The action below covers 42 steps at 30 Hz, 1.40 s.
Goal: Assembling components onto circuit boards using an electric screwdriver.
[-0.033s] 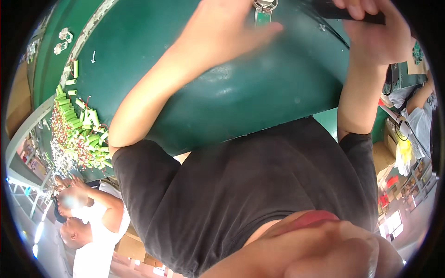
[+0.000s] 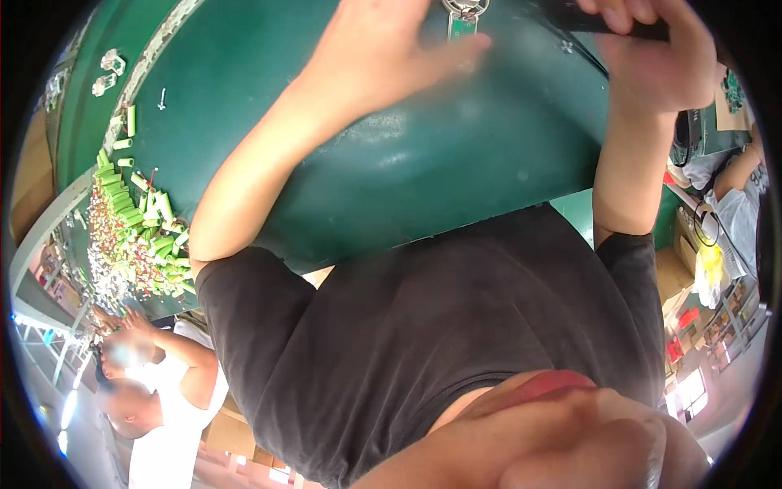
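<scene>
My left hand reaches over the green tabletop with its thumb stretched out to the right; the other fingers are cut off by the upper edge. Just beyond the blurred thumb lies a silver ring-shaped metal part with a small green circuit board. At the upper right my right hand is closed around a dark, bar-shaped object. Its kind cannot be made out, as the fingers and the frame edge hide part of it.
Many green cylindrical battery cells with thin red and white wires are heaped at the table's left. A small screw-like piece and clear plastic parts lie farther up. Two people sit at lower left; another person is at right.
My left hand has shifted slightly up and left. The right hand with the dark object has moved a little to the left.
</scene>
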### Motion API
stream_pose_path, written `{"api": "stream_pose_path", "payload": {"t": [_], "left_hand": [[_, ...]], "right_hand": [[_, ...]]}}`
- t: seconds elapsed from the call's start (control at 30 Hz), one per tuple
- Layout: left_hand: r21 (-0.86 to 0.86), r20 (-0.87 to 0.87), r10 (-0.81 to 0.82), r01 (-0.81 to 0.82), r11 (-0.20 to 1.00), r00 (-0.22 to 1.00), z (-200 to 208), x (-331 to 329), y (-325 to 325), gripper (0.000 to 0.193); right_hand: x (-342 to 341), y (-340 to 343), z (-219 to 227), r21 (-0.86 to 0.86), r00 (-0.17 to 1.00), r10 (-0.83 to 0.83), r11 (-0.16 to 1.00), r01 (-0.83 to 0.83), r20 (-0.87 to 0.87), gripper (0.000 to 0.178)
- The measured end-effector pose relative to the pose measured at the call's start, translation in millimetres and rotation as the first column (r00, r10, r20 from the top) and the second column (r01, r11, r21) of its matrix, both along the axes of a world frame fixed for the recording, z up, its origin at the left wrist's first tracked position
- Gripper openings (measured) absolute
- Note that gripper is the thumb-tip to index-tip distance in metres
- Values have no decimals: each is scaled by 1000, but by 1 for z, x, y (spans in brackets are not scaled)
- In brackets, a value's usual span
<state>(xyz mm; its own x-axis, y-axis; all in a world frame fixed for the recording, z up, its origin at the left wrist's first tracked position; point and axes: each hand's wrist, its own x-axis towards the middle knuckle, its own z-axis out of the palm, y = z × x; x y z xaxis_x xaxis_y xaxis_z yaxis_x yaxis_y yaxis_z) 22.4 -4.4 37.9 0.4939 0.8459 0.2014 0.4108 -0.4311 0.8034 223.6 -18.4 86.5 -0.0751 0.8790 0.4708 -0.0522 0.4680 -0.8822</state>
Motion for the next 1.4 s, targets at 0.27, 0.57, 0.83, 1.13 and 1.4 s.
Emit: {"api": "stream_pose_path", "payload": {"t": [0.27,0.57,0.83,1.13,1.4], "left_hand": [[560,164,-340,196,805,926,-42,-18,18,28],[539,106,-369,258,801,923,-70,-17,20,23],[479,87,-343,263,837,935,-65,-20,15,21],[296,-35,-312,308,904,949,-33,-26,11,19],[417,-199,-211,277,866,957,-15,-28,7,21]], "right_hand": [[-17,-3,-22,-90,997,62,994,-67,-48,37],[-20,16,-40,85,977,157,986,-146,-146,36],[-21,5,-39,-85,996,72,993,-76,-49,36],[-30,13,-45,-64,979,175,981,-182,-109,34],[-10,30,-56,174,873,435,898,-403,-221,39]]}}
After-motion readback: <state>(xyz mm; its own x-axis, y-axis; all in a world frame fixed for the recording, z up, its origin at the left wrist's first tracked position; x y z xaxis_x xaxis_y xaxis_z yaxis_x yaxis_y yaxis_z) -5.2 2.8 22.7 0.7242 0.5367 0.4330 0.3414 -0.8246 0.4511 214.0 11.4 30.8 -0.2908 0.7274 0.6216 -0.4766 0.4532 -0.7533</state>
